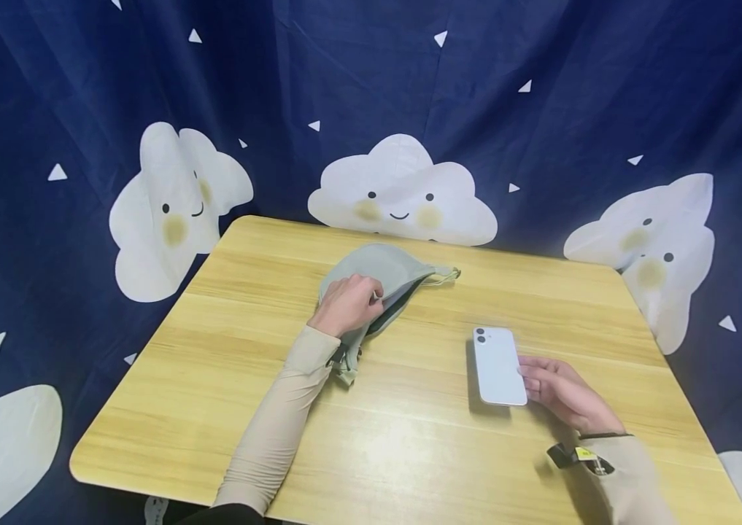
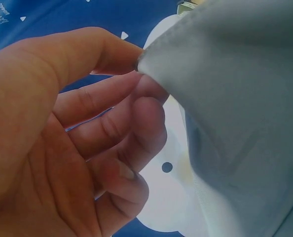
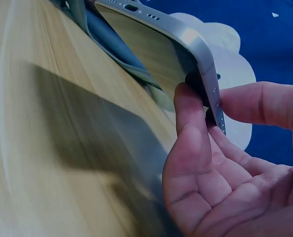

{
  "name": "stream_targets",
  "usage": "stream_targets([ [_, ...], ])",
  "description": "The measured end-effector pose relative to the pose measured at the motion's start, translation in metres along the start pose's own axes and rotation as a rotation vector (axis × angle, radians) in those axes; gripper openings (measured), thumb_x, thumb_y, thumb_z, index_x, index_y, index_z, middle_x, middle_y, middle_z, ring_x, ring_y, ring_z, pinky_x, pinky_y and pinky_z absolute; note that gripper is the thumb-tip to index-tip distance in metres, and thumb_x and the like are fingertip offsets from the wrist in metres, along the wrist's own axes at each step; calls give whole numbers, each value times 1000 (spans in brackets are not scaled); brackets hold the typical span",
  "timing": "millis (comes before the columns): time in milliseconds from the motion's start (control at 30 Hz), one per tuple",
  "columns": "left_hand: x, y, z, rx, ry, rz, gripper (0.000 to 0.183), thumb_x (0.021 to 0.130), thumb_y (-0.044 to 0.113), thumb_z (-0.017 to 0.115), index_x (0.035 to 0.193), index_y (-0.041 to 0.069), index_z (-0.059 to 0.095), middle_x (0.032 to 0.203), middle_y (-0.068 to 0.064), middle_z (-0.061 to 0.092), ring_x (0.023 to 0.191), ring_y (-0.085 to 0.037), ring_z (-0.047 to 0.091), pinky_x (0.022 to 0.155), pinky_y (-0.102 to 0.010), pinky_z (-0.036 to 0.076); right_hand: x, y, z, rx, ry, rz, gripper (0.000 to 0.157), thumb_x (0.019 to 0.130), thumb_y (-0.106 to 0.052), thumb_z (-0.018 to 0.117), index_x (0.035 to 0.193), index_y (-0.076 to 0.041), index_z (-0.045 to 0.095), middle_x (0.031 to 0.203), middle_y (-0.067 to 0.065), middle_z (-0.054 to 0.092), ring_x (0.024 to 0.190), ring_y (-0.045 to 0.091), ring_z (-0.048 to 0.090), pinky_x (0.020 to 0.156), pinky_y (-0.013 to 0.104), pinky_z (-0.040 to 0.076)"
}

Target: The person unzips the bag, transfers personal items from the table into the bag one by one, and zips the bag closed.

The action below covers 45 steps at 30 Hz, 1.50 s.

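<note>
Near the centre of the head view, a grey-green pouch [image 1: 380,264] is laid on the worktop [image 1: 213,364], its rim pinched between the thumb and fingers of the left hand [image 1: 347,302]. By this grip, it seems, one side is lifted from the other, so that the mouth is parted toward the right of the frame. Right of centre, a white phone [image 1: 500,368] is grasped at one long edge by the fingers and thumb of the right hand [image 1: 564,394], its back turned upward. It is held above the worktop, where its shadow is cast; by the edge hold, presumably, most of its body is left unobstructed.
</note>
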<state>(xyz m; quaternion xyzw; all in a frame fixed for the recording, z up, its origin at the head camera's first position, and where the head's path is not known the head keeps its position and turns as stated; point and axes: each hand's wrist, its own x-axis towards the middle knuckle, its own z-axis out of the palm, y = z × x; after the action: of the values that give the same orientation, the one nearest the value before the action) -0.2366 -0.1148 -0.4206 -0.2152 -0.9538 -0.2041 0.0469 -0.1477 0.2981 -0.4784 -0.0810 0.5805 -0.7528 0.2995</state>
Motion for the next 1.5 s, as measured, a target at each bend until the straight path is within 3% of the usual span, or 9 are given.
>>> stream_targets([
  [333, 1, -1, -1, 10, -3, -4, 24, 88, 15, 66, 108, 12, 79, 92, -2, 77, 75, -17, 68, 65, -37, 55, 22, -3, 16, -25, 74, 24, 30, 106, 1, 44, 121, -14, 65, 112, -2, 78, 101, 11, 74, 90, 28, 59],
  [733, 0, -2, -2, 3, 8, 3, 25, 87, 14, 65, 108, 12, 79, 94, -2, 77, 77, -18, 70, 67, -39, 57, 48, -2, 30, -25, 76, 15, 27, 105, 1, 47, 119, -12, 65, 111, -1, 77, 102, 11, 74, 91, 28, 59],
  [1033, 0, -2, -3, 1, 15, 2, 25, 87, 14, 65, 107, 12, 79, 93, -2, 77, 78, -19, 71, 68, -40, 57, 65, -1, 38, -46, 123, 40, 24, 104, -2, 50, 127, -2, 56, 107, -1, 77, 98, 12, 73, 90, 27, 59],
  [1500, -1, -1, -4, 3, 7, -15, 25, 87, 15, 66, 108, 13, 79, 98, -2, 78, 83, -21, 72, 71, -41, 58, 89, -4, 54, -31, 112, 20, 23, 104, 0, 49, 119, -9, 63, 106, -1, 78, 96, 11, 74, 88, 28, 59],
])
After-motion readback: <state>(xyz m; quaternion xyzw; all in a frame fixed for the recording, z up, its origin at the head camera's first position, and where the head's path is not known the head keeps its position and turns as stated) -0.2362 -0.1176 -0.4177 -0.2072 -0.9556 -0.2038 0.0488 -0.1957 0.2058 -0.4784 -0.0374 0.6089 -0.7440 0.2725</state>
